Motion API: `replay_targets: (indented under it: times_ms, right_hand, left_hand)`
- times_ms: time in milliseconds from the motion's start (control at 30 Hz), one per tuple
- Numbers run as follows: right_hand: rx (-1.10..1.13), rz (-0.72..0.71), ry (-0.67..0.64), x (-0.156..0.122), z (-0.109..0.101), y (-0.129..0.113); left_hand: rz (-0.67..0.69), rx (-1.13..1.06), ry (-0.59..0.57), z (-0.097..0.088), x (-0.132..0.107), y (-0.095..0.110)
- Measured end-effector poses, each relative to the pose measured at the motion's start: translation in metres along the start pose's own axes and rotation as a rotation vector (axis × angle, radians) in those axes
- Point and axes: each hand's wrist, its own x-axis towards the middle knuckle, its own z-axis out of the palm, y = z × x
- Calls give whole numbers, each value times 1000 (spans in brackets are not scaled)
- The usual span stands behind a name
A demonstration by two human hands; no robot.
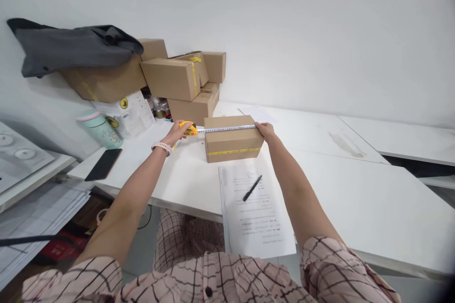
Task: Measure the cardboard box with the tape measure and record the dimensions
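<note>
In the head view, the person's left hand (175,132) is closed around a yellow tape measure (190,129), just beside the left end of a cardboard box (234,140). The metal blade (229,129) is drawn out across the top of this box. The right hand (266,130) is at the box's upper right edge and seems to pinch the end of the blade there; whether its hidden fingers press on the box too, one cannot tell. The box lies on the white table (320,175), in front of the person, with a yellow strip (232,152) along its near side.

If the right fingers loosen, the blade could slip from the edge and run back sharply toward the left hand. The blade appears a little slanted over the top, so a reading could come out too long. A strong pull from one side could also turn the box, because it probably weighs not much. Below it, the printed paper (234,232) hangs over the table's front edge; an elbow could push it down, together with the pen (252,188) on it.
</note>
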Motion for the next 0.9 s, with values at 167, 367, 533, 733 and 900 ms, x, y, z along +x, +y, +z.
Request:
replay_targets:
  times_ms: [167,367,533,733,900]
  right_hand:
    - [-51,113,-139,-2,0,6]
    - [18,129,-146,1,1,10]
    - [-37,14,-8,5,5,15]
    - [9,-261,112,-1,-7,-5]
    - [68,-468,-193,-18,-1,-40]
  left_hand:
    - [46,-2,-63,18,8,1]
    - [72,-19,-86,25,5,3]
    - [68,-36,-89,24,6,4]
    - [156,-36,-246,19,-31,18]
    - [-10,-228,-914,56,-127,10]
